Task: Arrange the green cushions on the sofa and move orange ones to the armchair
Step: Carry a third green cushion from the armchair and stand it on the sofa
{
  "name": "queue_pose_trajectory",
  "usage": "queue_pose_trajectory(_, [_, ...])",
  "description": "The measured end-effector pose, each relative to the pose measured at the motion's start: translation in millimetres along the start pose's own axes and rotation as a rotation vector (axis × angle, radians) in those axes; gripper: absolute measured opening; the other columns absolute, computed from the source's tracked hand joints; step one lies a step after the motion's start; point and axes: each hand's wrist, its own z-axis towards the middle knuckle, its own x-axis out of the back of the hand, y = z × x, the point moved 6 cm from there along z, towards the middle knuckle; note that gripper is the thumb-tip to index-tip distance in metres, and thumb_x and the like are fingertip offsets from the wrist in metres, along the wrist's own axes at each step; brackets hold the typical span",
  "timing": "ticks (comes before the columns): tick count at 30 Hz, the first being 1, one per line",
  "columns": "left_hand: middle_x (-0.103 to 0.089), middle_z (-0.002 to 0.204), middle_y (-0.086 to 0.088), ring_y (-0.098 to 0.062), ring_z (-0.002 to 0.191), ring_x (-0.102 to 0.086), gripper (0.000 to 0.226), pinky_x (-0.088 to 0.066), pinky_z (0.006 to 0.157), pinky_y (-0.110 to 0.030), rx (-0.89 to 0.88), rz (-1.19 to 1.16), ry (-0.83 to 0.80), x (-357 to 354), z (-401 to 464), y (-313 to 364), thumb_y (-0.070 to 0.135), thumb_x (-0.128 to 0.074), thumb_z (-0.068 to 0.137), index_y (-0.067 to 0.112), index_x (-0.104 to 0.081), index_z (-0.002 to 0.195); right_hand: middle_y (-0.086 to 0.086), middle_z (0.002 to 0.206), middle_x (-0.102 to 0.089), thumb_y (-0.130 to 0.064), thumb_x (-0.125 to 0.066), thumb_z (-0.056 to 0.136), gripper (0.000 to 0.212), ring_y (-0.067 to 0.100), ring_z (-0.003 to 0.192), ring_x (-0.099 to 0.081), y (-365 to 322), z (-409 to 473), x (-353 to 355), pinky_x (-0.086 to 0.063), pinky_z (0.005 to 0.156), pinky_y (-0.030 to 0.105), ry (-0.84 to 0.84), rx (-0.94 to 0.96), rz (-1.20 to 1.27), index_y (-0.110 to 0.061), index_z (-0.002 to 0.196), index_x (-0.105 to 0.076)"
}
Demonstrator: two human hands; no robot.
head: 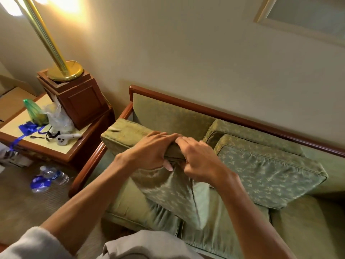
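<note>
A green patterned cushion (130, 135) stands on edge at the left end of the green sofa (308, 217), leaning toward the wooden armrest. My left hand (151, 152) and my right hand (199, 159) both grip its top edge, close together, pinching the fabric. A second green cushion (265, 171) lies tilted against the sofa back to the right, with a third (248, 133) behind it. No orange cushion or armchair is in view.
A wooden side table (46, 148) to the left holds a brass lamp (63, 70) on a wooden box, plastic bags, a blue ribbon and a white controller (64, 138). A water bottle (49, 179) lies on the carpet beside it. The wall is right behind the sofa.
</note>
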Motion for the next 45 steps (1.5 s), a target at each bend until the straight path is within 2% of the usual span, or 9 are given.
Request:
queue_pose_trajectory(5, [-0.063,0.096,0.027,0.002,0.087,-0.059,0.072,-0.044,0.081,-0.013,0.238,-0.249,0.004,-8.7,-27.0,-39.6,0.037,-0.096,0.054,0.039,-0.062,0.116,0.001,0.12,-0.06,-0.027,-0.069,0.077,0.053,0.023,0.112,-0.053,-27.7,33.4,1.6,-0.039,0.095,0.048,0.035,0.046,-0.021,-0.019,0.126,-0.05])
queue_pose_trajectory(9, [-0.07,0.102,0.014,-0.009,0.092,-0.064,0.063,-0.05,0.086,-0.033,0.378,-0.289,-0.161,-76.1,-45.8,-84.2,0.028,-0.095,0.061,0.027,-0.064,0.116,0.007,0.147,-0.042,-0.039,-0.078,0.073,0.098,0.028,0.136,-0.037,11.0,46.9,-91.7,-0.031,0.108,0.051,-0.08,-0.227,0.174,-0.019,0.152,-0.024])
queue_pose_trajectory(14, [-0.056,0.134,0.001,-0.016,0.121,-0.053,0.114,-0.041,0.107,-0.034,0.493,-0.317,-0.265,-98.3,-56.0,-122.5,0.029,-0.094,0.064,0.027,-0.025,0.154,0.007,0.155,-0.032,-0.057,-0.084,0.065,0.12,0.025,0.144,-0.029,31.4,58.5,-170.0,-0.019,0.116,0.043,-0.114,-0.246,0.237,-0.015,0.155,-0.017])
queue_pose_trajectory(21, [-0.056,0.13,0.002,-0.022,0.121,-0.054,0.113,-0.041,0.107,-0.041,0.612,-0.386,-0.285,-110.4,-58.5,-151.9,0.035,-0.095,0.063,0.052,-0.015,0.142,0.001,0.165,-0.015,-0.033,-0.087,0.069,0.124,0.019,0.151,-0.011,101.5,50.1,-207.2,-0.011,0.12,0.056,-0.294,-0.263,0.036,-0.019,0.158,-0.003])
queue_pose_trajectory(28, [-0.054,0.131,0.001,-0.021,0.123,-0.053,0.097,-0.038,0.103,-0.03,0.675,-0.317,-0.219,-108.2,-60.6,-170.4,0.017,-0.093,0.068,0.031,-0.031,0.141,0.0,0.164,-0.013,-0.037,-0.088,0.069,0.125,0.023,0.151,-0.011,227.1,-2.8,-213.8,-0.015,0.117,0.062,-0.441,-0.408,-0.064,-0.022,0.158,-0.003])
queue_pose_trajectory(32, [-0.049,0.135,-0.008,-0.029,0.128,-0.049,0.105,-0.043,0.108,-0.042,0.835,-0.215,-0.305,-117.8,-62.7,-181.8,0.015,-0.093,0.066,0.023,-0.024,0.145,0.004,0.16,-0.022,-0.048,-0.088,0.065,0.124,0.027,0.148,-0.019,267.6,-33.9,-216.7,-0.018,0.116,0.058,-0.497,-0.439,-0.082,-0.024,0.157,-0.008])
queue_pose_trajectory(36, [-0.003,0.164,-0.022,-0.044,0.151,-0.003,0.136,-0.013,0.122,-0.051,0.821,0.244,-0.484,-126.7,-49.5,-183.2,0.044,-0.093,0.062,0.017,-0.001,0.158,0.003,0.157,-0.027,-0.048,-0.085,0.067,0.114,0.024,0.147,-0.021,250.9,-32.5,-230.2,-0.01,0.118,0.055,-0.443,-0.346,-0.056,-0.021,0.153,-0.015])
queue_pose_trajectory(39, [0.026,0.163,-0.017,-0.053,0.146,0.022,0.147,0.005,0.117,-0.065,0.647,0.466,-0.567,-156.9,-29.8,-169.4,0.052,-0.091,0.059,0.029,0.014,0.158,0.0,0.154,-0.032,-0.046,-0.081,0.072,0.106,0.019,0.145,-0.025,240.8,-34.8,-238.1,-0.005,0.121,0.053,-0.426,-0.286,-0.048,-0.019,0.153,-0.018])
queue_pose_trajectory(45, [-0.03,0.161,-0.003,-0.029,0.151,-0.017,0.12,-0.009,0.124,-0.048,0.418,0.472,-0.555,-158.9,26.5,-188.8,0.054,-0.088,0.065,0.019,-0.02,0.158,-0.005,0.142,-0.042,-0.018,-0.066,0.082,0.074,0.018,0.136,-0.034,223.7,-31.9,-226.8,-0.018,0.112,0.048,-0.385,-0.424,-0.004,-0.023,0.146,-0.029])
